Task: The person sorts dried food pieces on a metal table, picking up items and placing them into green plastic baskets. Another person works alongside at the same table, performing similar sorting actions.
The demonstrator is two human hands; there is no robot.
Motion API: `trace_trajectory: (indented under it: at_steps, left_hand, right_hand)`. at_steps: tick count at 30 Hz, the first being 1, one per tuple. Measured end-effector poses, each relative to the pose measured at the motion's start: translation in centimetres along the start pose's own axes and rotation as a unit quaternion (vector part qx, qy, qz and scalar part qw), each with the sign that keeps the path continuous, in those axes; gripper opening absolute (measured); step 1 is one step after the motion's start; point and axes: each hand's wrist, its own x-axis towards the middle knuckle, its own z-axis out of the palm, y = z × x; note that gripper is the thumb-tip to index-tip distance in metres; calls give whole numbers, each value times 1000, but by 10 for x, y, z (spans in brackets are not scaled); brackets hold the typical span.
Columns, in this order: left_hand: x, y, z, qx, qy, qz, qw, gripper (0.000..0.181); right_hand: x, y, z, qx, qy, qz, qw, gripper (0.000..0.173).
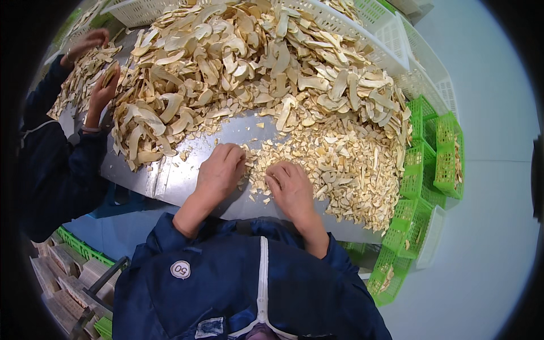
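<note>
Dried mushroom slices (pixel 229 51) lie in a large heap across the metal table (pixel 191 159). In front of them and to the right spreads a bed of small broken mushroom pieces (pixel 340 170). My left hand (pixel 223 168) rests at the left edge of these pieces, its fingers curled downward with the tips hidden. Just to its right, my right hand (pixel 291 185) touches the same small pieces, fingers bent and thumb near the forefinger. Whether either hand pinches a piece cannot be made out. A few crumbs lie on the metal between and beyond the hands.
At the left, a co-worker's hands (pixel 104 87) are over the heap, one holding slices. White plastic baskets (pixel 340 25) line the far side. Green plastic baskets (pixel 414 170) stand along the right edge, some with slices inside. More crates (pixel 76 284) are at the lower left.
</note>
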Motion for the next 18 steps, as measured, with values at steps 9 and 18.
trace_trajectory:
  at_steps: [9, 18]
  left_hand:
    - [-17, 8, -4, -86, -7, -18, 996, 25]
    - [-17, -5, -3, -52, -4, 4, 999, 26]
  right_hand:
    - [7, -15, 20, 115, -12, 3, 993, 19]
    - [13, 5, 5, 45, 0, 26, 999, 27]
